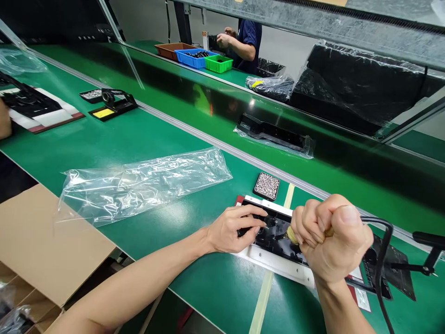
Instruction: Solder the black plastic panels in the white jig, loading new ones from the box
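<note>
A long black plastic part (278,230) lies in a white fixture (278,264) at the lower right of the bench. My left hand (234,227) rests over its left end, fingers stretched out and fingertips at the part's inner face; I cannot make out anything in them. In a fist, my right hand (333,236) grips a corded soldering iron (291,235), whose yellowish collar points down-left toward the part. Its tip is hard to see. A black cable (382,260) runs from behind that hand. Just beyond the fixture sits a small square tray (267,186) of tiny metal pieces.
A clear plastic bag (149,185) lies left of my hands. Farther left is a soldering iron stand (113,104). Another black part (274,132) lies on plastic behind the rail. A black stand (426,264) is at right. Across the bench, a person (248,46) works near coloured bins (219,65).
</note>
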Demonstrator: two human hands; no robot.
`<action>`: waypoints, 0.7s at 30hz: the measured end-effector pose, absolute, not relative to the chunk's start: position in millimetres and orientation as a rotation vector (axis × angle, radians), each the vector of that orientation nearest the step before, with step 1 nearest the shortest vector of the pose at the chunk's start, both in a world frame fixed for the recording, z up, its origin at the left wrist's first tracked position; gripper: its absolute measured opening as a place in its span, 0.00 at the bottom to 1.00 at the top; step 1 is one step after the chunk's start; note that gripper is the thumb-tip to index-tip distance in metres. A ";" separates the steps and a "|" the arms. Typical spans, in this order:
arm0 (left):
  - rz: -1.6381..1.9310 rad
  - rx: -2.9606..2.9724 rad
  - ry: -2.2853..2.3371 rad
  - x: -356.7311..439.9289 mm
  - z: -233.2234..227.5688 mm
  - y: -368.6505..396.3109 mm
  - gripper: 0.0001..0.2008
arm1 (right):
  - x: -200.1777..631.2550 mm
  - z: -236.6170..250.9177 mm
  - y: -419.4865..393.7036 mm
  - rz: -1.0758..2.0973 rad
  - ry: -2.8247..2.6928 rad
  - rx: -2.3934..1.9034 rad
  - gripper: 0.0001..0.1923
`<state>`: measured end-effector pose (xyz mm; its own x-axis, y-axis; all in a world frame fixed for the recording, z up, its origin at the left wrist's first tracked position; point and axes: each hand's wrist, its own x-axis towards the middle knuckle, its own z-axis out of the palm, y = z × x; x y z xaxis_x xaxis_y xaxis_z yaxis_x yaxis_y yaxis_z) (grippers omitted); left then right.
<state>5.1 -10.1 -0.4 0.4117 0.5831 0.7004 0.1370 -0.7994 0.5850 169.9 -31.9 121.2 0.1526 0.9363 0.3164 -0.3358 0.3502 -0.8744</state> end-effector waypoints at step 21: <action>1.399 2.223 0.595 6.9 -1.7 -8.7 0.11 | 170.3 120.7 -32.2 1.039 -1.038 -0.736 0.24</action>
